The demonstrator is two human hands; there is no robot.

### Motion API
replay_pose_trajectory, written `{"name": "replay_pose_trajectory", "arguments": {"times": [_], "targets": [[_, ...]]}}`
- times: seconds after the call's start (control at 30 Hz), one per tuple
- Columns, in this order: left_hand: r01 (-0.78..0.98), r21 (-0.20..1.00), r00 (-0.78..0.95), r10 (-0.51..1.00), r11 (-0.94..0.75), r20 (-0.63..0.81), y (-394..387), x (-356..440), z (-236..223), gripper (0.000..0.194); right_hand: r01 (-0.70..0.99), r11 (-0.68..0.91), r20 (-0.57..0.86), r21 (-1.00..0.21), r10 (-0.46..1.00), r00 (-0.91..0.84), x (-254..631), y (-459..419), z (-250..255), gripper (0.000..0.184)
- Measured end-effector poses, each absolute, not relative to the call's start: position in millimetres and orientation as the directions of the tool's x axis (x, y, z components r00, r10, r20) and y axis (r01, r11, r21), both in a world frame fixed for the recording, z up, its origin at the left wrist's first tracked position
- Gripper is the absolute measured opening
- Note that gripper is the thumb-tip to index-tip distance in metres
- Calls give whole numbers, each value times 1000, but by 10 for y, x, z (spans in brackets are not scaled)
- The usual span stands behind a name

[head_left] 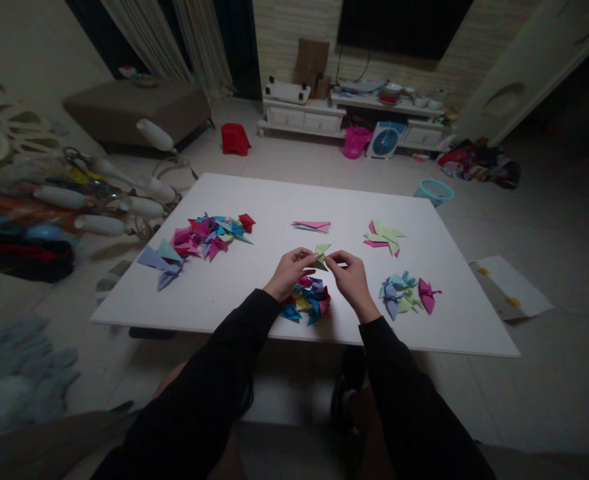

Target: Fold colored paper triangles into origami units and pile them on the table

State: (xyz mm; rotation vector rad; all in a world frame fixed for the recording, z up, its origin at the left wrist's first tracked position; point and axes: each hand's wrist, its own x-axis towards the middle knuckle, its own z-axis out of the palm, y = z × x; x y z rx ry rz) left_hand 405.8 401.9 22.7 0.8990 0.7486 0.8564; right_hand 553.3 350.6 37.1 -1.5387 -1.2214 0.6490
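Note:
A light green folded paper figure [320, 252], like an origami crane, is held between both hands above the white table [214, 287]. My left hand [292, 270] pinches its left side, and my right hand [347, 270] pinches its right side. Just below them lies a pile of folded paper pieces [303, 303] in blue, yellow, red and pink, partly covered by my left hand. Beyond the hands sits a flat stack of narrow folded papers [312, 227], pink on top. Light green and pink folded pieces [385, 237] lie to the right.
A large heap of colourful origami [209, 233] spreads over the table's left side. A small group of paper cranes [402, 293] rests near the front right. Past the table stand a red stool [235, 139], a pink basket [356, 142] and a teal bin [434, 191].

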Motion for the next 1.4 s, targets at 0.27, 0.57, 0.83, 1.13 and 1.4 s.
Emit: {"name": "replay_pose_trajectory", "arguments": {"times": [0.27,0.57,0.83,1.13,1.4], "targets": [[-289,897,435,881,335,-189,4020,4048,237,38,378,37,172,-925,927,332,5535,3515,342,23],[-275,900,422,884,338,-203,4037,4053,227,38,389,33,173,-921,928,329,5528,3520,359,22],[-267,904,419,885,333,-203,4026,4048,229,38,398,38,181,-916,927,328,5539,3516,342,21],[-256,910,417,886,327,-201,4038,4045,227,38,397,41,179,-917,931,317,5537,3515,349,21],[-257,910,417,887,325,-199,4035,4040,228,37,402,43,183,-915,931,316,5537,3509,348,20]]}}
